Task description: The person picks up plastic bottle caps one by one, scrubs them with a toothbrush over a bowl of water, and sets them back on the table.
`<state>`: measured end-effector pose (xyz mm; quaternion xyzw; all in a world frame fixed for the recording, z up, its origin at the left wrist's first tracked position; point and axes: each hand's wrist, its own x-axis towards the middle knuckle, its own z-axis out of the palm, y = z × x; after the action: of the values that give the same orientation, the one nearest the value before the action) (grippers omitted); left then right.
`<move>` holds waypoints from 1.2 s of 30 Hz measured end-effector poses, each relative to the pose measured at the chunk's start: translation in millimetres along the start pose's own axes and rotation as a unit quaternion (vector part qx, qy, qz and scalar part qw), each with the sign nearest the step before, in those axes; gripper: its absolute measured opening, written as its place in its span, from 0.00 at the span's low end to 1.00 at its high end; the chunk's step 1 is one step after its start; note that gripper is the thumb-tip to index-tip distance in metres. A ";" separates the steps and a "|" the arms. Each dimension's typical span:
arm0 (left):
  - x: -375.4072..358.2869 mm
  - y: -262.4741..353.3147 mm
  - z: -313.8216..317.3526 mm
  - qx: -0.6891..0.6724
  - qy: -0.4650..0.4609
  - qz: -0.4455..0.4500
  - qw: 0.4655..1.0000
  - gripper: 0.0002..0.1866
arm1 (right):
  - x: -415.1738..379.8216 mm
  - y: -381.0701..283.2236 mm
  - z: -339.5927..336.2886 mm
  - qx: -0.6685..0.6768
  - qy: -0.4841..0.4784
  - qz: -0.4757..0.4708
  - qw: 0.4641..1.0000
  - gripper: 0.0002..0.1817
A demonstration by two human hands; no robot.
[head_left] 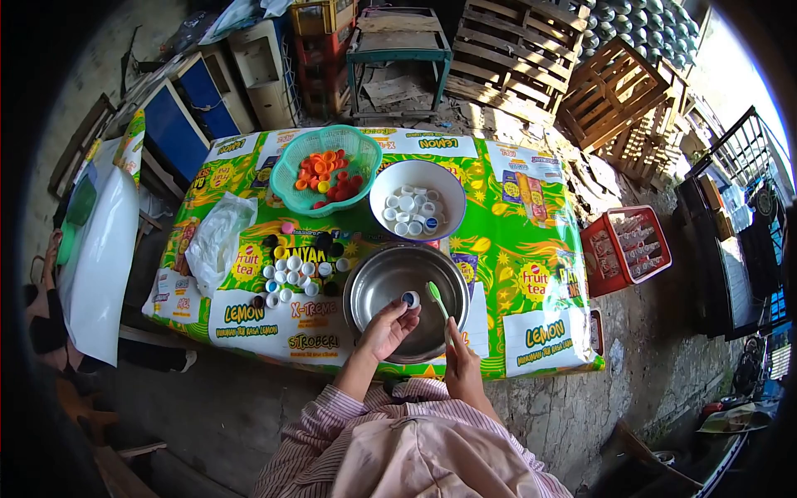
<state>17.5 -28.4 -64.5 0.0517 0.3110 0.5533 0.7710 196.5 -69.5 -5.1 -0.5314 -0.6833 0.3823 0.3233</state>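
Pinching cap, left hand hides its edge; right hand clamped on green brush, lower handle hidden.

Brush handle partly concealed by my right hand, bowl rim partly obscured by my left hand, crate contents unresolvable

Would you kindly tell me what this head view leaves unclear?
In the head view:
- end of the brush: hidden by the right hand
- fine detail of the left hand's cap: too small
- red basket's contents: too small
- other person: lost in dark edge
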 end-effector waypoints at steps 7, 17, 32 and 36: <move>-3.4 -0.8 8.3 -0.055 -0.017 -0.014 0.998 0.10 | -5.1 3.1 -1.0 -0.019 0.008 0.041 0.999 0.29; 2.9 -5.4 5.6 -0.096 -0.084 -0.027 0.991 0.10 | -11.5 8.5 -4.4 0.002 -0.004 -0.002 1.000 0.27; -1.1 -2.4 11.6 -0.093 -0.019 -0.034 0.995 0.11 | -6.5 5.4 -13.0 0.002 -0.018 -0.011 1.000 0.27; -0.6 -1.0 13.3 -0.119 -0.045 -0.053 0.990 0.11 | -7.5 13.0 -7.6 0.002 -0.004 -0.044 0.999 0.28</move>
<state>25.4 -25.8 -53.9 -0.0326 0.2105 0.5419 0.8130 210.9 -73.6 -12.8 -0.4989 -0.7061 0.3716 0.3383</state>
